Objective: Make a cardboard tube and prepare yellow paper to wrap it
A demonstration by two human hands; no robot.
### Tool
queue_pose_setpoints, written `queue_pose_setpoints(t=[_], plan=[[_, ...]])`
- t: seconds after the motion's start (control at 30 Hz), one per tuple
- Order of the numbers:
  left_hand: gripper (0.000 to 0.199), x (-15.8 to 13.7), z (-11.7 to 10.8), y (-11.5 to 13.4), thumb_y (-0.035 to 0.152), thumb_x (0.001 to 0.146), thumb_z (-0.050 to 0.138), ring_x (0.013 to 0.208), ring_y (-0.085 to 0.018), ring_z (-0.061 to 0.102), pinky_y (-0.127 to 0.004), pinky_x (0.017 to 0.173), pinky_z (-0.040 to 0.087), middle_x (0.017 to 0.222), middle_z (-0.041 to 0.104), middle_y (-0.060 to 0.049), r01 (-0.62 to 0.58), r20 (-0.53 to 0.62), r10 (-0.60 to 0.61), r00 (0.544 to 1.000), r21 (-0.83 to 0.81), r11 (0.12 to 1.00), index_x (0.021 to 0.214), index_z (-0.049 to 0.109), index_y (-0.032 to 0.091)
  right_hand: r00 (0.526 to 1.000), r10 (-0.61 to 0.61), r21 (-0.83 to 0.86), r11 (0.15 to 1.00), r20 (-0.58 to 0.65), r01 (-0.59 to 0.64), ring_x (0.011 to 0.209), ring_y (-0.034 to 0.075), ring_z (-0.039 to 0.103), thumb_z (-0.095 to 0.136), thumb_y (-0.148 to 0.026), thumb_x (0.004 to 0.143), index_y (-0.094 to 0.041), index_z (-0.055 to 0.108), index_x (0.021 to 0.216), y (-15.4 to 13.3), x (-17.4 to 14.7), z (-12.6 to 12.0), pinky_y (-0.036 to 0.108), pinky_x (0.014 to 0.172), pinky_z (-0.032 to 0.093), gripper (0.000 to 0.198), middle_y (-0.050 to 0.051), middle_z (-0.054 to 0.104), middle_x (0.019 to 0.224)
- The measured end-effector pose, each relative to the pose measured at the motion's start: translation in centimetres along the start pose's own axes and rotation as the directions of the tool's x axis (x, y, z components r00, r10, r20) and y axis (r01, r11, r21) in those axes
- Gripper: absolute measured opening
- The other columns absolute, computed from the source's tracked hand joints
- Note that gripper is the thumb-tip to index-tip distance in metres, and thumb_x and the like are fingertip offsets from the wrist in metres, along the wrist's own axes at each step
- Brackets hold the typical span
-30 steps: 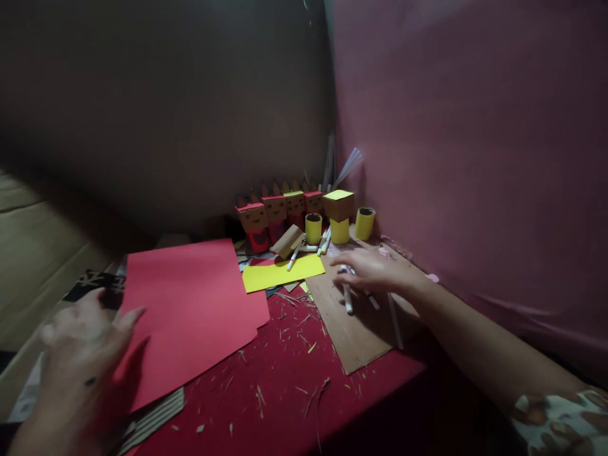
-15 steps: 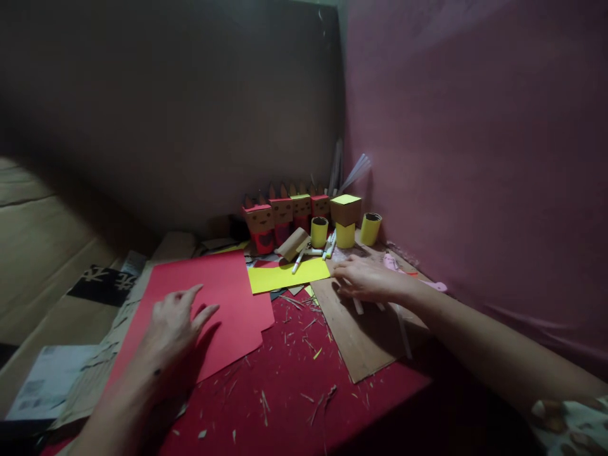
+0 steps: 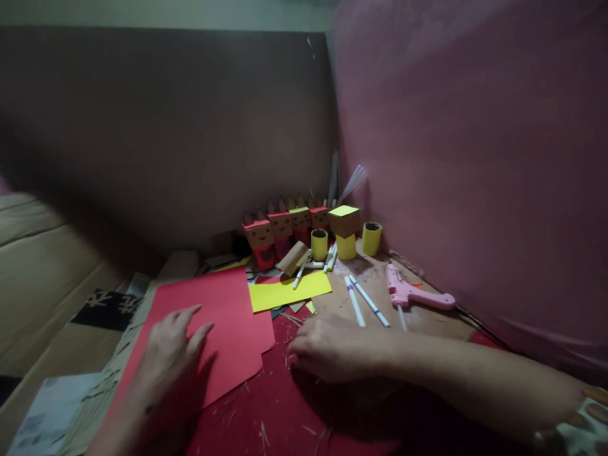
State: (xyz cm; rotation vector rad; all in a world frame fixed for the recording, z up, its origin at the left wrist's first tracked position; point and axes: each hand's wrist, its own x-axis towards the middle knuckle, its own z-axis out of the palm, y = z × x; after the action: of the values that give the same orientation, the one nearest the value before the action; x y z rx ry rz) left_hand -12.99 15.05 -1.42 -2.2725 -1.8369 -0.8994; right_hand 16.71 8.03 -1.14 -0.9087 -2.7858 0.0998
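Observation:
My left hand [image 3: 173, 345] is over the red paper sheet [image 3: 228, 310], thumb and fingers apart and nothing between them. My right hand [image 3: 325, 348] is low over the red tabletop, right of the sheet, with its fingers curled down. Whatever those fingers hold, if anything, is hidden. Beyond that hand, two white markers [image 3: 354, 301] lie side by side on a piece of cardboard [image 3: 332, 310]; the hand and forearm cover its near part. A pink glue gun [image 3: 418, 296] lies to their right. A yellow paper strip [image 3: 289, 291] lies beyond my hands.
At the back stand several cardboard figures with faces [image 3: 259, 237], yellow tubes [image 3: 372, 239] and a yellow-topped box on a tube [image 3: 345, 221]. A bare cardboard tube [image 3: 293, 258] leans there among more markers. A large cardboard box [image 3: 42, 272] is at the left; a pink wall [image 3: 465, 158] rises at the right.
My right hand has moved left and nearer from above the cardboard, and its fingers are more curled. The two markers and the glue gun now show. The view has tilted up slightly.

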Motion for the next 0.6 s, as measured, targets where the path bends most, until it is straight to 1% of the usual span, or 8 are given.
queue_pose_setpoints(t=[0.07,0.13,0.2,0.3,0.37,0.43,0.5,0.6], plan=[[0.047,1.0,-0.4,3.1,0.049,0.071,0.055,0.097,-0.033,0.061,-0.043,0.087,0.045,0.106,0.067,-0.016,-0.016,0.074,0.019,0.997,-0.047,0.999,0.105,0.063,0.017,0.997,-0.081,-0.046,0.996,0.007,0.082,0.068,0.016,0.056,0.052,-0.017,0.083,-0.014,0.067,0.082,-0.4,-0.4,0.6,0.028,0.058,0.037,0.015,0.005,0.068,0.076],[0.048,2.7,0.1,7.0,0.048,0.073,0.055,0.101,-0.031,0.059,-0.040,0.088,0.045,0.112,0.066,-0.012,-0.108,0.153,0.125,0.980,-0.114,0.988,0.110,0.062,0.020,0.989,-0.147,-0.102,0.984,-0.022,0.144,0.068,0.017,0.054,0.054,-0.015,0.081,-0.013,0.065,0.080,-0.4,-0.6,1.2,0.030,0.058,0.037,0.012,0.005,0.067,0.077],[0.050,5.2,1.7,10.7,0.042,0.076,0.054,0.112,-0.030,0.054,-0.039,0.093,0.041,0.122,0.061,-0.013,-0.196,0.234,0.228,0.945,-0.152,0.969,0.119,0.058,0.017,0.979,-0.191,-0.131,0.975,-0.076,0.180,0.068,0.017,0.053,0.055,-0.017,0.080,-0.013,0.065,0.079,-0.2,-0.7,1.9,0.031,0.059,0.039,0.011,0.005,0.065,0.077],[0.058,9.3,5.5,14.2,0.030,0.070,0.062,0.117,-0.036,0.049,-0.044,0.098,0.035,0.124,0.058,-0.021,-0.146,0.282,0.176,0.943,-0.124,0.981,0.124,0.054,0.009,0.970,-0.198,-0.126,0.975,-0.141,0.180,0.068,0.018,0.052,0.054,-0.018,0.079,-0.014,0.064,0.078,0.2,-0.7,2.9,0.032,0.061,0.040,0.012,0.004,0.063,0.075],[0.063,11.7,7.9,15.1,0.029,0.066,0.067,0.114,-0.037,0.052,-0.043,0.096,0.036,0.121,0.060,-0.021,-0.093,0.293,0.130,0.947,-0.136,0.986,0.124,0.053,0.009,0.965,-0.188,-0.110,0.979,-0.182,0.170,0.069,0.018,0.052,0.054,-0.020,0.078,-0.014,0.064,0.076,0.4,-0.6,3.3,0.033,0.062,0.041,0.012,0.004,0.063,0.074],[0.061,13.2,9.3,15.3,0.026,0.061,0.071,0.104,-0.035,0.058,-0.040,0.088,0.042,0.109,0.066,-0.018,-0.039,0.325,0.093,0.941,-0.168,0.985,0.118,0.056,0.012,0.960,-0.182,-0.078,0.983,-0.212,0.169,0.068,0.017,0.051,0.055,-0.022,0.076,-0.014,0.064,0.075,0.6,-0.5,3.6,0.033,0.062,0.041,0.013,0.004,0.063,0.073],[0.057,13.7,9.7,15.1,0.022,0.056,0.073,0.094,-0.032,0.062,-0.037,0.080,0.045,0.097,0.068,-0.014,0.005,0.344,0.071,0.936,-0.214,0.977,0.110,0.060,0.013,0.957,-0.187,-0.049,0.982,-0.220,0.181,0.067,0.017,0.050,0.056,-0.023,0.074,-0.014,0.064,0.073,0.8,-0.3,3.7,0.033,0.061,0.040,0.013,0.003,0.063,0.071],[0.055,13.1,8.6,15.3,0.023,0.057,0.072,0.086,-0.028,0.063,-0.034,0.072,0.047,0.092,0.068,-0.010,0.048,0.325,0.058,0.944,-0.310,0.950,0.109,0.059,0.013,0.959,-0.177,-0.012,0.984,-0.221,0.179,0.066,0.017,0.050,0.057,-0.022,0.072,-0.014,0.065,0.072,1.0,0.0,3.7,0.032,0.061,0.040,0.012,0.003,0.062,0.070]])
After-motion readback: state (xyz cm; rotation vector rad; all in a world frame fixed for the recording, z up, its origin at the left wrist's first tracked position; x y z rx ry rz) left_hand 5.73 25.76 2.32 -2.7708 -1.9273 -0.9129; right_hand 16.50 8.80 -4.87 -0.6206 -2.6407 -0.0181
